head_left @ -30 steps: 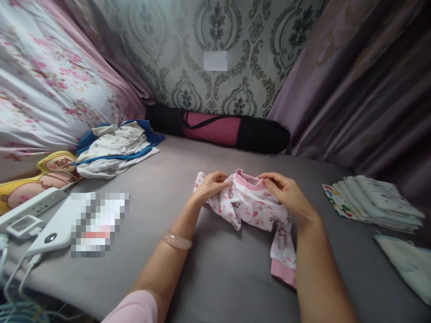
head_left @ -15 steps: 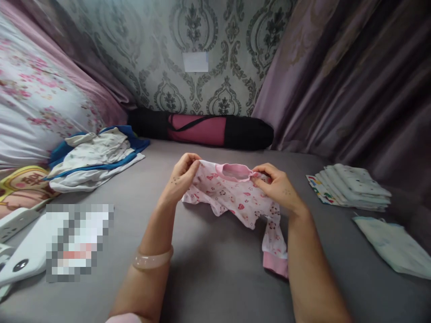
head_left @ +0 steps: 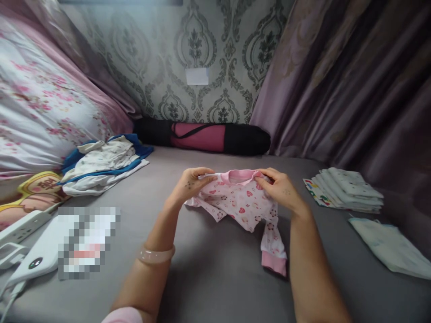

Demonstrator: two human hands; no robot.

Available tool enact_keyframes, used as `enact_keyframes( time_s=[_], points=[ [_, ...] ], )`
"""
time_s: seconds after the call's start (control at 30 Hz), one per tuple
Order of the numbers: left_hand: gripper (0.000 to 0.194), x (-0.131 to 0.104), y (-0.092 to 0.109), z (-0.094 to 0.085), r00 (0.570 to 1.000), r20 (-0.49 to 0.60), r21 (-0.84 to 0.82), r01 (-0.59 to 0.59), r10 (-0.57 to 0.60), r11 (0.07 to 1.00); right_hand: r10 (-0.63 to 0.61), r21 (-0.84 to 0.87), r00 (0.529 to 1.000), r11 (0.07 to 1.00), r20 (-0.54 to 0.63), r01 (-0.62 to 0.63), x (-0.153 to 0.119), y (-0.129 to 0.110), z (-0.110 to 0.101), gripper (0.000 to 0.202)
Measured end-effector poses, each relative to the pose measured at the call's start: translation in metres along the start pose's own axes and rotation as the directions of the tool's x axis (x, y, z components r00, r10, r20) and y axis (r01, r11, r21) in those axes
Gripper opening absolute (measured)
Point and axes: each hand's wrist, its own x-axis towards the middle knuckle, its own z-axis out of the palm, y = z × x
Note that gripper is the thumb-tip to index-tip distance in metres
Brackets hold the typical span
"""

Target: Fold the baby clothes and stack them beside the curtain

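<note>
Centre: shirt (head_left: 240, 202) white, reddish hearts and flowers; collar (head_left: 239, 178) and cuff (head_left: 274, 264) plain pink; sheet (head_left: 215, 273) grey. 12 o'clock: bag (head_left: 198, 136) black, maroon middle; wallpaper (head_left: 161, 58) grey, dark scrollwork. 10 o'clock: floral cloth (head_left: 40, 94) white, pink blossoms. 2 o'clock: curtain (head_left: 313, 94) muted purple

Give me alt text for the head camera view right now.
Two bare hands, left and right, hold up a small pink-and-white patterned shirt by its shoulders over a grey sheet. Folded cloths lie right, rumpled clothes left.
</note>
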Motion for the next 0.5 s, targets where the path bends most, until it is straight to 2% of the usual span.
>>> enact_keyframes(
  time_s=[0.1,0.2,0.3,0.37,0.4,0.43,0.5],
  points=[
    [0.028,0.010,0.005,-0.006,0.993,0.022,0.155,-0.119,0.117,0.981,-0.009,-0.067,1.000,0.998,0.029,0.011,0.004,-0.004,-0.007,0.024],
    [0.028,0.033,0.019,-0.017,0.958,0.060,0.366,-0.282,0.280,0.887,-0.010,-0.165,1.000,0.986,-0.003,0.009,0.016,-0.012,-0.016,0.024],
    [0.025,0.056,0.050,-0.028,0.905,0.069,0.470,-0.401,0.420,0.787,-0.057,-0.267,0.989,0.963,-0.137,0.018,0.031,-0.029,-0.032,0.024],
    [0.024,0.063,0.078,-0.038,0.881,0.019,0.433,-0.434,0.473,0.790,-0.098,-0.250,0.975,0.967,-0.198,0.046,0.036,-0.046,-0.051,0.024],
    [0.024,0.063,0.091,-0.044,0.882,-0.005,0.379,-0.434,0.471,0.817,-0.107,-0.200,0.980,0.977,-0.171,0.071,0.036,-0.054,-0.062,0.025],
    [0.023,0.061,0.103,-0.050,0.896,-0.011,0.304,-0.419,0.443,0.855,-0.109,-0.119,0.989,0.988,-0.096,0.097,0.036,-0.062,-0.075,0.027],
    [0.022,0.056,0.120,-0.063,0.939,0.081,0.126,-0.341,0.333,0.931,-0.126,0.111,0.979,0.988,0.163,0.108,0.034,-0.073,-0.097,0.033]
  ],
)
